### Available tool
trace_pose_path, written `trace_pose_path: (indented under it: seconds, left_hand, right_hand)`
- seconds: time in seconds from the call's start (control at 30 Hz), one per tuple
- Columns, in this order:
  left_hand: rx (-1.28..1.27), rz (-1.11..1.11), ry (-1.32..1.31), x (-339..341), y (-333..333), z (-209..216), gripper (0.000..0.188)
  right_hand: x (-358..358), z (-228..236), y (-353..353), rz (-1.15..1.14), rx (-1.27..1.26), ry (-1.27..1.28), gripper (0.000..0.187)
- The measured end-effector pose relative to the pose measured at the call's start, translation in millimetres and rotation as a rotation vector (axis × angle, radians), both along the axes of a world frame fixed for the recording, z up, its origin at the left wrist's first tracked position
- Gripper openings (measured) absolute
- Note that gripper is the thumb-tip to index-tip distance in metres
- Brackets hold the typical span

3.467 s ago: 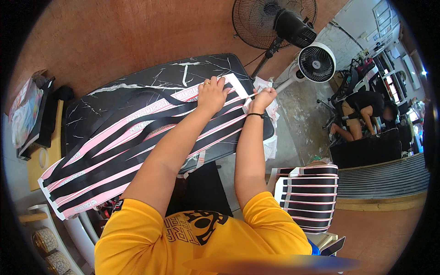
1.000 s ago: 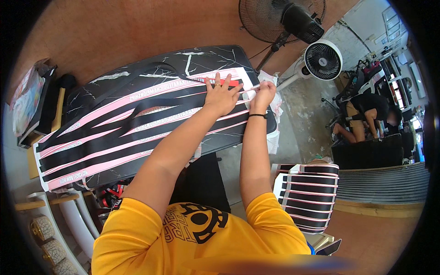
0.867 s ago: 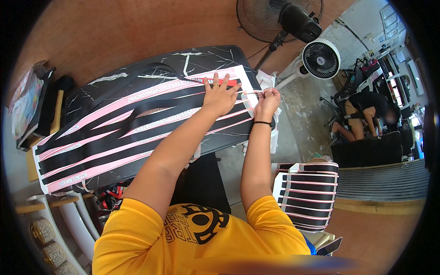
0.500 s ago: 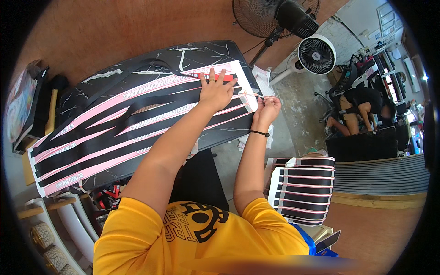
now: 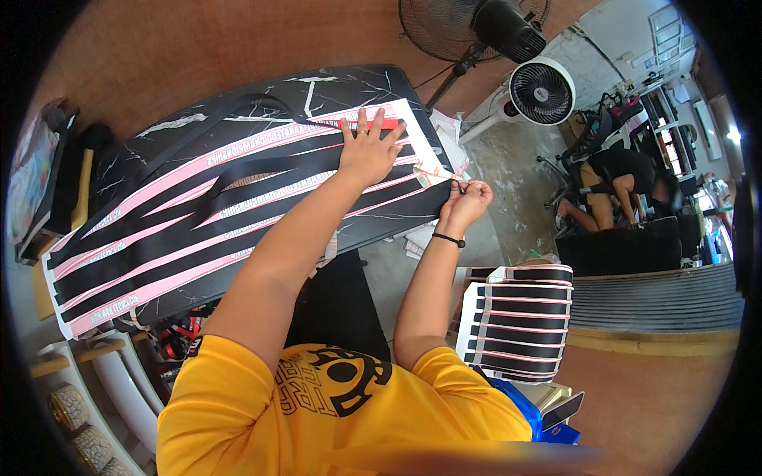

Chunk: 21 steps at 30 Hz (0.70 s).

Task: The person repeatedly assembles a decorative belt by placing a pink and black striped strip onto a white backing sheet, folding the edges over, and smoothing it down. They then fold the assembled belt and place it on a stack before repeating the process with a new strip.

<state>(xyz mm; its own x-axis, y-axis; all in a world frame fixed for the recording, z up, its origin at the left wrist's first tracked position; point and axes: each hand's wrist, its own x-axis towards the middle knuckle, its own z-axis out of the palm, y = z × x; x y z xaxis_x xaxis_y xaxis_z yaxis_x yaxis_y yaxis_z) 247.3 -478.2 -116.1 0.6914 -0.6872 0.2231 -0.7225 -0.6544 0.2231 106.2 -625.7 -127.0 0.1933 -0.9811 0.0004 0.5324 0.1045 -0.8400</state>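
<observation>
Left hand (image 5: 369, 156), one; right hand (image 5: 468, 201), one. Ring (image 5: 363, 132), one. Dark bracelet (image 5: 450, 239), one. Table (image 5: 361, 81), one. Black straps (image 5: 278, 164), several (overlapped, so exact number unclear). Red strip (image 5: 387, 124), one. Pale strip (image 5: 438, 172) at the right fingertips, one. Striped bundle (image 5: 524, 324), one. Fans, two: black fan (image 5: 509, 32), white fan (image 5: 542, 91). Co-worker (image 5: 621, 170), one. Round patterned items (image 5: 70, 406), at least three.

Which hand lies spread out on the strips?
The left hand, fingers apart on the pink-and-black strips; the right hand pinches a pale piece.
</observation>
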Motion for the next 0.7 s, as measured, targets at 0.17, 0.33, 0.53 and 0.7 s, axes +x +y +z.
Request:
trace_pose_path:
  seconds: [0.17, 0.33, 0.53, 0.7]
  left_hand:
    - [-0.083, -0.117, -0.086, -3.5, -2.0, 4.7, 0.053]
    - [-0.055, 0.008, 0.057, -23.1, -9.8, 11.0, 0.051]
    - [0.006, 0.087, 0.093, -43.9, -7.7, -4.3, 0.052]
    - [-0.021, 0.086, 0.083, -42.0, -8.9, -10.4, 0.051]
  right_hand:
    - [8.6, -5.3, 6.0, -0.006, -0.154, 0.117, 0.004]
    - [12.6, -11.9, 8.1, -0.013, -0.260, 0.192, 0.004]
    - [5.0, -15.1, 4.3, -0.017, -0.208, 0.086, 0.007]
    - [-24.8, -15.7, -12.4, 0.023, 0.105, -0.080, 0.013]
